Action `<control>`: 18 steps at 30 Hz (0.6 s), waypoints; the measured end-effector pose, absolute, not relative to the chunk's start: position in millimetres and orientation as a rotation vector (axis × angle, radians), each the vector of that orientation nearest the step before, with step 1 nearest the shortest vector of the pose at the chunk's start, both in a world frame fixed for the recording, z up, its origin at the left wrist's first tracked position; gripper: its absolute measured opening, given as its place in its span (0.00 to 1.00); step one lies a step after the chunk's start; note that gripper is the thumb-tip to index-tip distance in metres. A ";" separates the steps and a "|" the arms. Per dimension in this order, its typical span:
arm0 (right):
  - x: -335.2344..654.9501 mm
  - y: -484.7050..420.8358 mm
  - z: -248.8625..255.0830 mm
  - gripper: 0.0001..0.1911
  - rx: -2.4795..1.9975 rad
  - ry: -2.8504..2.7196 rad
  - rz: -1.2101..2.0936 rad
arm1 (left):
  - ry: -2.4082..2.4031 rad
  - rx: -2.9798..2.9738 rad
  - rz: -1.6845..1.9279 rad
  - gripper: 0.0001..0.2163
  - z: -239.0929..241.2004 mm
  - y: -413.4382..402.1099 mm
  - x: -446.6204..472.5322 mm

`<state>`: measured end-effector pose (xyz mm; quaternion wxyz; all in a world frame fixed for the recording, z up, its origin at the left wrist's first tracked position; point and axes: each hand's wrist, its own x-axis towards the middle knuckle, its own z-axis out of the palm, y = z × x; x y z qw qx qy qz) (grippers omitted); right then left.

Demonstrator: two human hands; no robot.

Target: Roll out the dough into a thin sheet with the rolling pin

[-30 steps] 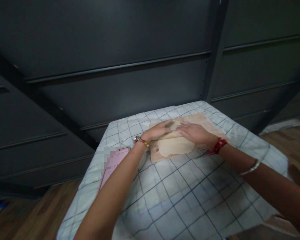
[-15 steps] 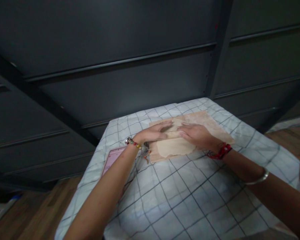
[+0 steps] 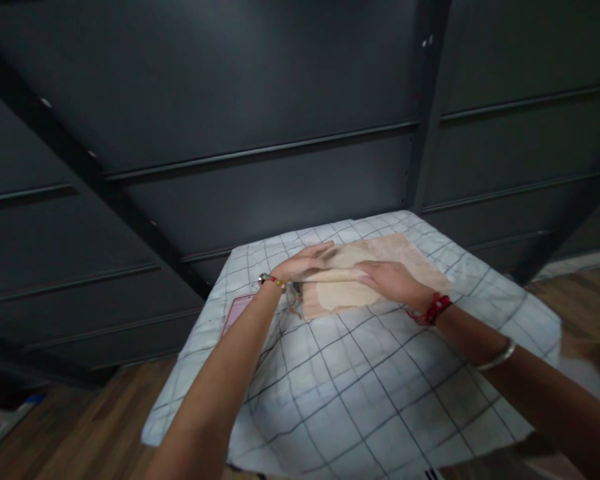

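A flat sheet of pale dough (image 3: pixel 337 298) with an uneven edge lies on a light brown board or mat (image 3: pixel 425 270). Across the dough runs a thin, pale rolling pin (image 3: pixel 337 275). My left hand (image 3: pixel 307 262) is on its left end, fingers reaching forward over it and the thumb on the near side. At the right end, my right hand (image 3: pixel 393 279) holds the pin, its fingers bent over it. Motion blurs the fingertips, and both ends of the pin are hidden under my hands.
Under the board, a white checked cloth (image 3: pixel 350 373) covers the table. A phone (image 3: pixel 237 312) in a pink case lies left of the board, partly behind my left forearm. A dark panelled wall (image 3: pixel 280 200) rises behind the table. Wooden floor (image 3: pixel 95 413) shows at the sides.
The camera view has shifted, so the table sits slightly lower. Both hands stay on the rolling pin; the right fingers, flatter before, are now more bent around it.
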<state>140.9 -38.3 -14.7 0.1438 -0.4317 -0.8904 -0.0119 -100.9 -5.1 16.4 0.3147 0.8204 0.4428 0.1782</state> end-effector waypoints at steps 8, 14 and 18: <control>153.3 -59.3 -6.6 0.15 -1.227 -2.529 0.005 | 1.056 2.445 0.314 0.27 17.0 -22.5 -93.9; 164.3 -57.8 -22.1 0.19 -1.143 -2.551 -0.127 | 1.006 2.455 0.272 0.25 18.2 -24.3 -78.7; 161.2 -50.1 -29.2 0.20 -1.140 -2.536 -0.241 | 0.931 2.497 0.287 0.22 13.6 -13.5 -80.8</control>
